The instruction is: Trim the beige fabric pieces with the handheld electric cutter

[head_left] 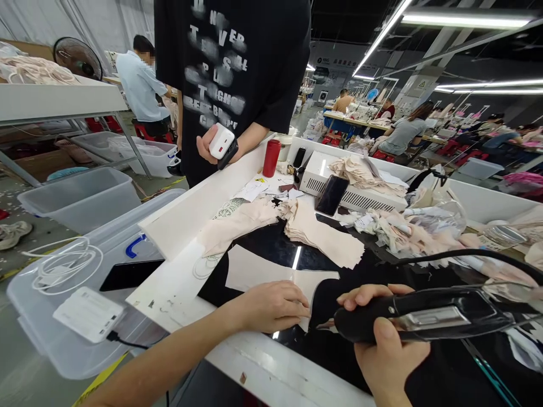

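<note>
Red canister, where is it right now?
In the head view, the red canister stands on the table's far side, above centre, left of the white vented box.

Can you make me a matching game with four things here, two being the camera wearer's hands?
Things:
1. Left hand
2. Right hand
3. Canister
4. Fan

Clues:
A. gripping a black handheld tool
B. beside a person in a light-blue shirt
C. resting on beige fabric
D. coloured red

Right pairs: 1-C, 2-A, 3-D, 4-B
</note>
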Available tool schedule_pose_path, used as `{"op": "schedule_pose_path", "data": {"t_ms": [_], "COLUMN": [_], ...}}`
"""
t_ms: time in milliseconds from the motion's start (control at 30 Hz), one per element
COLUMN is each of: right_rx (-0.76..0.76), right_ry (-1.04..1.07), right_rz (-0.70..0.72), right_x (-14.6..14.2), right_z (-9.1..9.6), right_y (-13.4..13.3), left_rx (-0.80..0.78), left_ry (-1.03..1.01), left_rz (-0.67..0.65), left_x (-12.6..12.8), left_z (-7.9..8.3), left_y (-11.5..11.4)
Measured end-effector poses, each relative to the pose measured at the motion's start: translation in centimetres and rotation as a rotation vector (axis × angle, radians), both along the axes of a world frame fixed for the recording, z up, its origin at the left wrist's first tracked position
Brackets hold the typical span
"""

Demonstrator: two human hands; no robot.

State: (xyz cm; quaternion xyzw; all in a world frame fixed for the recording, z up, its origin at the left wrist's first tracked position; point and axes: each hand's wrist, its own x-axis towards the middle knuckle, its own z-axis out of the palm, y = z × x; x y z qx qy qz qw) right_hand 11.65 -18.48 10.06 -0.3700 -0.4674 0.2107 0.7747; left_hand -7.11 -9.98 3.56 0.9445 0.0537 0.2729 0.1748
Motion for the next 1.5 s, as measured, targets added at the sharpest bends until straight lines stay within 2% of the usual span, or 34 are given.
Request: {"op": "schedule_pose_path", "data": {"t_ms": [133, 233, 333, 400, 500, 667, 800, 1133, 1500], "right_rx": [-0.099, -0.040, -0.003, 0.009, 0.018, 0.020, 0.027, 0.042, 0.030], "right_ry": [-0.018, 0.095, 0.145, 0.146, 0.115, 0.095, 0.117, 0.101, 0.111], "right_rz": [-0.118, -0.152, -0.189, -0.192, -0.165, -0.166, -0.174, -0.152, -0.172], "right_x": [2.8, 4.2, 4.9, 5.1, 5.2, 5.5, 5.9, 5.9, 5.7], "right_z": [1.2, 1.8, 1.6, 1.1, 0.5, 0.1, 0.0, -0.5, -0.5], "right_y": [0.2, 0.6, 1.0, 1.3, 1.7, 1.7, 1.4, 1.2, 1.4], "left_rx": [0.029, 0.008, -0.029, 0.010, 0.140, 0.268, 0.323, 0.267, 0.219], "left_ry": [0.079, 0.116, 0.151, 0.148, 0.125, 0.082, 0.114, 0.111, 0.099], "left_rz": [-0.015, -0.057, -0.057, -0.010, 0.060, 0.130, 0.155, 0.187, 0.194], "left_x": [-0.7, -2.2, -3.2, -2.9, -0.6, 4.8, 7.3, 7.3, 7.1], "left_z": [0.5, 1.3, 2.4, 2.9, 3.1, 1.8, 0.3, -1.6, -1.7], "left_y": [-1.1, -2.3, -3.3, -3.6, -3.6, -2.9, -2.5, -2.5, -2.4]}}
